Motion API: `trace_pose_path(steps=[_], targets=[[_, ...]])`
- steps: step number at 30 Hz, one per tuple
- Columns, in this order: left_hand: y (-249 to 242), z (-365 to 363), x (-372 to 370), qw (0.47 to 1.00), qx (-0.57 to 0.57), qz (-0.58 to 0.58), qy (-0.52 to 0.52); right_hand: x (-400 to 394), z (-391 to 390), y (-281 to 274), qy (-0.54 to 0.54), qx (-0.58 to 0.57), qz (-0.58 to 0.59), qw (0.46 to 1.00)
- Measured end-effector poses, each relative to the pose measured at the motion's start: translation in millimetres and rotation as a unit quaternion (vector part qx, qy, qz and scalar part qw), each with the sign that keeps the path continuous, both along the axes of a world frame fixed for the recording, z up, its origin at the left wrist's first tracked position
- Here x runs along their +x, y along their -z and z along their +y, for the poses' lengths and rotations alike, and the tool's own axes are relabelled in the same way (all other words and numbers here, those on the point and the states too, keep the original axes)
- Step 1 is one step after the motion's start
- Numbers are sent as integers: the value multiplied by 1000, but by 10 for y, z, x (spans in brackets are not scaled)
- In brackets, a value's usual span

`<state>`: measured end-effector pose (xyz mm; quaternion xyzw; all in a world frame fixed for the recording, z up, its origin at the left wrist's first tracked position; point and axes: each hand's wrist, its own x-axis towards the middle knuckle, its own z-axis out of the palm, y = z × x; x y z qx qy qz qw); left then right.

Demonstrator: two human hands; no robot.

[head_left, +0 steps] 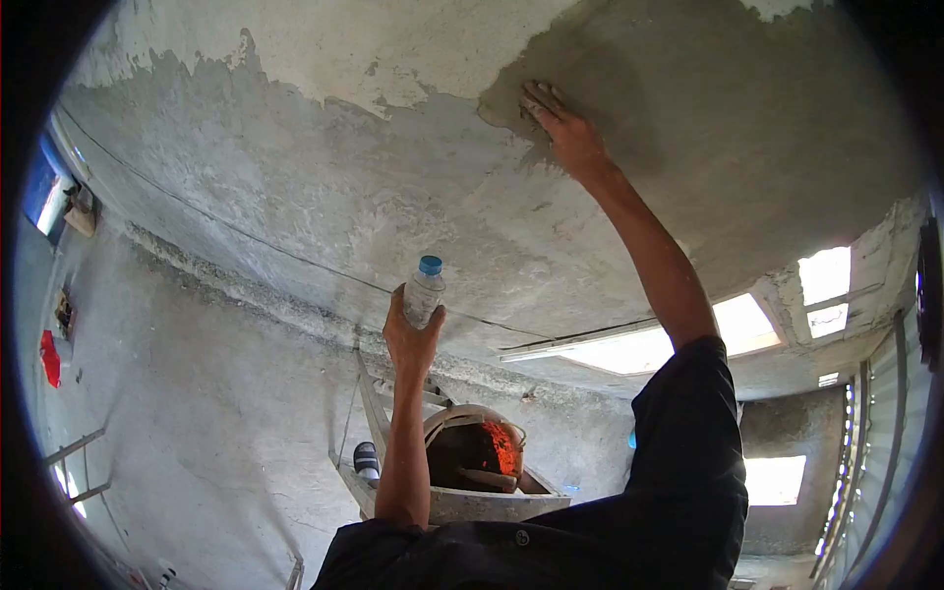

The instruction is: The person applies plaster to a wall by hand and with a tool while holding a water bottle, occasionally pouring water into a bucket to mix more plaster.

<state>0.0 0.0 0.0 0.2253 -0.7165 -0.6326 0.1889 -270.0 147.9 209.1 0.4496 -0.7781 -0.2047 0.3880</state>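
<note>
My left hand [411, 339] is wrapped round a clear plastic bottle [425, 292] with a blue cap, held upright in front of the wall. Higher up and to the right, my right hand [567, 123] lies against the wall with its fingers stretched out. Those fingers touch the edge of a dark, damp-looking patch of plaster [718, 108]. Around that patch the wall [324, 187] is paler grey, with a ragged lighter band along the top. Grey residue shows on the right fingertips.
Below me a bucket [442, 423] with an orange-red inside and dark contents stands on a wooden platform [462, 506]. A foot in a striped slipper [366, 460] is beside it. A thin cable [236, 226] crosses the wall. Bright window openings [747, 324] are at right; a red item [50, 359] lies far left.
</note>
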Motion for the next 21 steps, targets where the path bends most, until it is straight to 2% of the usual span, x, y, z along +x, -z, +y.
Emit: trace_pose_path(steps=[2, 4, 6, 9, 11, 12, 13, 14, 18, 20, 21], targets=[[68, -57, -42, 1000, 9, 16, 8, 117, -70, -173, 9, -110, -231, 967], [41, 117, 7, 1000, 28, 14, 2, 205, -53, -620, 123, -135, -209, 961], [56, 71, 3, 1000, 19, 15, 1, 275, -97, -1003, 21, -271, -208, 939], [50, 86, 17, 1000, 29, 12, 3, -2, 10, -1552, 45, -281, -223, 932], [65, 93, 14, 1000, 26, 15, 4, -36, -27, -1812, 177, -240, -191, 935], [49, 90, 7, 999, 27, 17, 4, -111, -11, -1830, 177, -239, -189, 936], [22, 83, 13, 1000, 25, 11, 7, -190, 3, -1817, 234, -164, -66, 956], [10, 77, 22, 1000, 23, 4, 10, -257, 28, -1802, 287, -86, 57, 952], [49, 58, 10, 1000, -9, 1, 11, -500, 194, -1796, 261, -21, 117, 958], [45, 53, 0, 1000, -2, -7, 11, -667, 347, -1727, 184, 32, 267, 945], [53, 49, 1, 1000, -1, -7, 10, -655, 318, -1733, 183, 32, 267, 945]])
